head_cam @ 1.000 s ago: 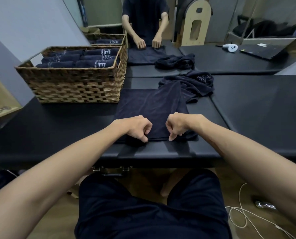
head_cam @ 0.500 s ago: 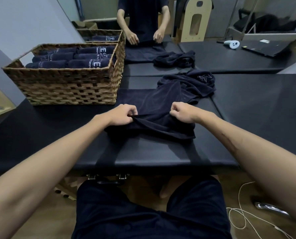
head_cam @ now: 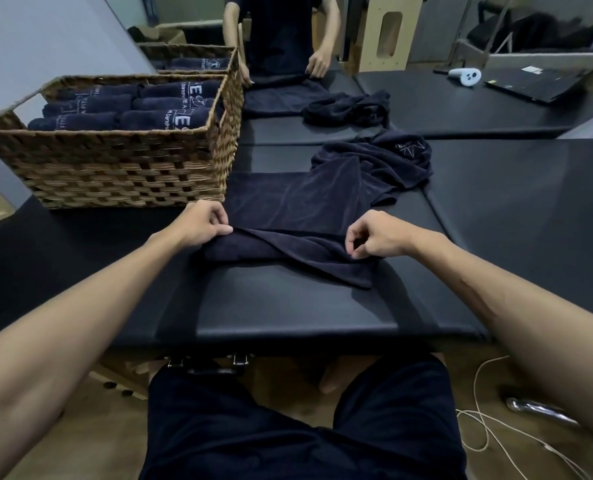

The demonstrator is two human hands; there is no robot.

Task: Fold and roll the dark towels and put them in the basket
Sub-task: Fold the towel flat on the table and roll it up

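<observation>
Both hands sit on the near end of a dark towel (head_cam: 298, 216) spread on the black padded worktop (head_cam: 288, 313). On the left hand (head_cam: 201, 223), thumb and fingers pinch the folded-over edge of the cloth at its left side. On the right hand (head_cam: 374, 235), curled fingers and thumb pinch the same fold at its right side. Between them the near part of the towel is turned over into a loose, thick fold, with one corner trailing toward the person on the right. Beyond the fold the towel lies flat, and its far end runs under or against a crumpled dark towel (head_cam: 388, 161) bearing a pale logo.

Left of the towel, just beside its far part, stands a woven basket (head_cam: 115, 168), holding rolled dark towels (head_cam: 132, 109) with pale lettering, laid in rows. Behind it is a second woven basket (head_cam: 191, 51), also with rolled towels in it. Across the worktop another person (head_cam: 281, 29) in a dark shirt has both hands on a flat dark towel, with a further crumpled one (head_cam: 347, 109) next to it. Far right lie a white controller (head_cam: 464, 77) and a closed laptop (head_cam: 537, 84). A pale cable (head_cam: 496, 434) trails on the floor at the lower right.
</observation>
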